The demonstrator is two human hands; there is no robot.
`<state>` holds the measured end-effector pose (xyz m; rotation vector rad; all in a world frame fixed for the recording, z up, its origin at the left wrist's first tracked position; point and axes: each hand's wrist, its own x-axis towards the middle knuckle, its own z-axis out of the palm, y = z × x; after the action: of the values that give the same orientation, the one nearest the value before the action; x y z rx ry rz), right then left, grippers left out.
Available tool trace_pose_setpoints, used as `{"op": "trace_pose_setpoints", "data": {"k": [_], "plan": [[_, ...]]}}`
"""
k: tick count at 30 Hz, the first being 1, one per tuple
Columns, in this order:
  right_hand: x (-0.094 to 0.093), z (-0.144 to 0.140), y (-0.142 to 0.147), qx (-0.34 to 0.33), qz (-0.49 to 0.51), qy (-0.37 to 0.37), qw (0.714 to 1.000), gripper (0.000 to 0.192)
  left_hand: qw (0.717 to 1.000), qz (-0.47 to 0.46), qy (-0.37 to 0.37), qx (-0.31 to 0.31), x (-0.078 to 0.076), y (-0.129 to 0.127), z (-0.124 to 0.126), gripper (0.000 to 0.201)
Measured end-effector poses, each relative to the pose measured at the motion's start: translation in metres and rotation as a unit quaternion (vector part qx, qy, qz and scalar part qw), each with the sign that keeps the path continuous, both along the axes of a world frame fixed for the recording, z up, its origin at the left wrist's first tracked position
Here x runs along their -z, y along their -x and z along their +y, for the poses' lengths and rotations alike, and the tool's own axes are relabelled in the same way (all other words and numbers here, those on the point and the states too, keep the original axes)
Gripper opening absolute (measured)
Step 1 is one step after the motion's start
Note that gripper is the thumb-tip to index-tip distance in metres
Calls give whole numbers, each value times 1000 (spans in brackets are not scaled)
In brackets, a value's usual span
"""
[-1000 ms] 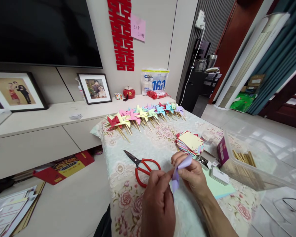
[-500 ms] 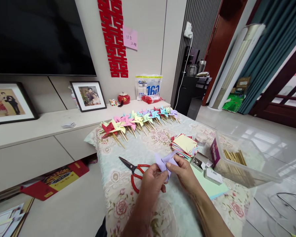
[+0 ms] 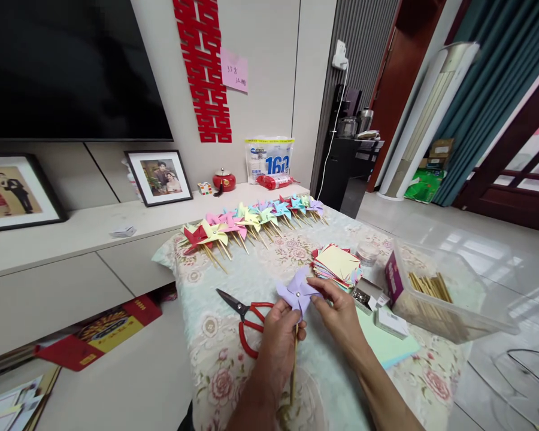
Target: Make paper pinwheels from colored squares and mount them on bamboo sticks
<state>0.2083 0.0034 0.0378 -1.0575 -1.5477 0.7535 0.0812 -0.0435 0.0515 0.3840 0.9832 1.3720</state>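
Observation:
A purple paper pinwheel (image 3: 299,292) faces me, with a small metal pin at its middle and a thin wooden stick running down from it. My left hand (image 3: 282,329) is closed around the stick just under the blades. With thumb and fingers, my right hand (image 3: 336,305) pinches the pinwheel's right blade. Red-handled scissors (image 3: 247,317) lie on the cloth left of my left hand, blades pointing away. Beyond my hands is a stack of coloured paper squares (image 3: 338,263), and next to it an opened small box of metal pins (image 3: 363,296).
Finished pinwheels (image 3: 251,218) lie in a row along the far edge of the flowered tablecloth (image 3: 224,341). At right stands a clear plastic bin (image 3: 467,299) with wooden sticks (image 3: 431,287). A small white box (image 3: 391,323) rests on green paper sheets (image 3: 395,347).
The pinwheel has turned from a side-on, tilted pose to face me, showing its pin and stick. My right hand has moved slightly, still on a blade.

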Motion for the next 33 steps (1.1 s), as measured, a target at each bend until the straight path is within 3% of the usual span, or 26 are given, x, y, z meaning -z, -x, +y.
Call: {"op": "trace_pose_setpoints", "data": {"k": [7,18,24,28,33], "plan": [[2,2,0,13,-53,-33,998,26,1000,19,-12,-11,1,-2,2,35],[1,1,1,-12,-71,-38,997,22,998,58,-28,-24,14,-4,5,31],[-8,-9,1,14,-125,-153,980,42,989,133,-52,-33,28,-4,8,27],[-14,-12,3,58,-189,-234,952,43,977,198,-80,-25,32,-9,4,16],[-14,-8,3,93,-245,-281,923,35,954,278,-101,-43,34,-15,-2,9]]}}
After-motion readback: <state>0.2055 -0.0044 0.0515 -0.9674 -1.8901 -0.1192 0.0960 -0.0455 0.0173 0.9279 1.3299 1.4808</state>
